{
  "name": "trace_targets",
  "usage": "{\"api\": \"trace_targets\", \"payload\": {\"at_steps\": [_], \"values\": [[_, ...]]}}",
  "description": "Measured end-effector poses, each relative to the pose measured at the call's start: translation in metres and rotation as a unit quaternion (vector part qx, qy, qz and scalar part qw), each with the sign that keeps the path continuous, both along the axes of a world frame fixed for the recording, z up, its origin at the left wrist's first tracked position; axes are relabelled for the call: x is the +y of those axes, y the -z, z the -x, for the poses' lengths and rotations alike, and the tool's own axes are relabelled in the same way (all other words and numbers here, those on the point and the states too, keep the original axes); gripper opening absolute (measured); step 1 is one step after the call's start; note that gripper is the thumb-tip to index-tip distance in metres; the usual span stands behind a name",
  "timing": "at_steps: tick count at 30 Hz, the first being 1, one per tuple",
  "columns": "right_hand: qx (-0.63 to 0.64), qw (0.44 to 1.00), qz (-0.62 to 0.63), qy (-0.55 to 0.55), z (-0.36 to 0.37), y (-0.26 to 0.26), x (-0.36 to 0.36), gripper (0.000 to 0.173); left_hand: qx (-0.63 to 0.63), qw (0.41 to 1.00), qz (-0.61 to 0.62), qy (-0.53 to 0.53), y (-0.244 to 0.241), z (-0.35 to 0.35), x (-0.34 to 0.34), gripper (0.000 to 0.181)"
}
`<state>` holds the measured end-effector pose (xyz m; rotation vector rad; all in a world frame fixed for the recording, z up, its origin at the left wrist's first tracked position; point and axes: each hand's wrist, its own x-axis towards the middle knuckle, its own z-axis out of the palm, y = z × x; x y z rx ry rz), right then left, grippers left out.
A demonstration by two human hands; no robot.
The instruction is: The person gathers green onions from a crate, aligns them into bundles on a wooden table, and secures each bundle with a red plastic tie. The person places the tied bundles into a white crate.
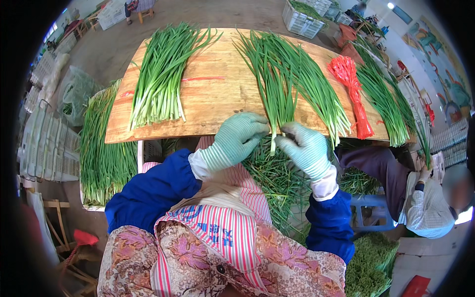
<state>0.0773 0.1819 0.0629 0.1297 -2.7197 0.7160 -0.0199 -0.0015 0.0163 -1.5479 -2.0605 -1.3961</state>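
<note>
Both hands wear pale green striped gloves at the near edge of a wooden board (222, 96). My left hand (241, 139) lies just left of the white ends of some long green leafy stalks (276, 89), fingers curved; its grip is unclear. My right hand (306, 148) touches or nearly touches the same ends from the right, thumb and fingertips close together. Another loose bunch of stalks (319, 89) fans out beyond my right hand. A thick pile of stalks (159, 81) lies on the board's left. A bundle of red plastic ties (354, 96) lies to the right.
A crate of upright green stalks (107, 148) stands left of the board. Cut leaves (278, 185) lie heaped below its near edge. A co-worker (430, 208) sits at the right, by a blue plastic stool (373, 211). White crates (302, 20) stand beyond the board.
</note>
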Motion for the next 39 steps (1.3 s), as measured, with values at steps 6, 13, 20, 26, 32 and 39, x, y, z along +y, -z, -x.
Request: {"api": "trace_targets", "payload": {"at_steps": [6,13,20,26,32,39], "values": [[0.045,0.993,-0.094,0.062,0.004,0.031,-0.020,0.045,-0.330,0.941,-0.055,0.044,0.001,-0.014,-0.015,0.023],[-0.136,0.851,0.501,0.072,-0.042,0.011,-0.033,0.030,-0.715,0.677,-0.072,0.157,-0.004,-0.031,0.001,0.044],[-0.006,0.840,0.541,0.052,-0.044,0.053,-0.039,0.013,-0.724,0.664,-0.114,0.151,0.017,-0.043,0.023,0.029],[0.099,0.820,0.555,0.099,-0.056,0.059,-0.033,0.007,-0.703,0.682,-0.142,0.143,0.012,-0.042,0.023,0.030],[-0.087,0.915,0.363,0.152,-0.141,0.072,0.043,0.010,-0.702,0.681,-0.116,0.172,0.004,-0.039,0.010,0.035],[-0.052,0.889,0.452,0.044,-0.122,0.035,0.010,0.020,-0.683,0.666,-0.097,0.282,0.010,-0.058,0.016,0.034]]}}
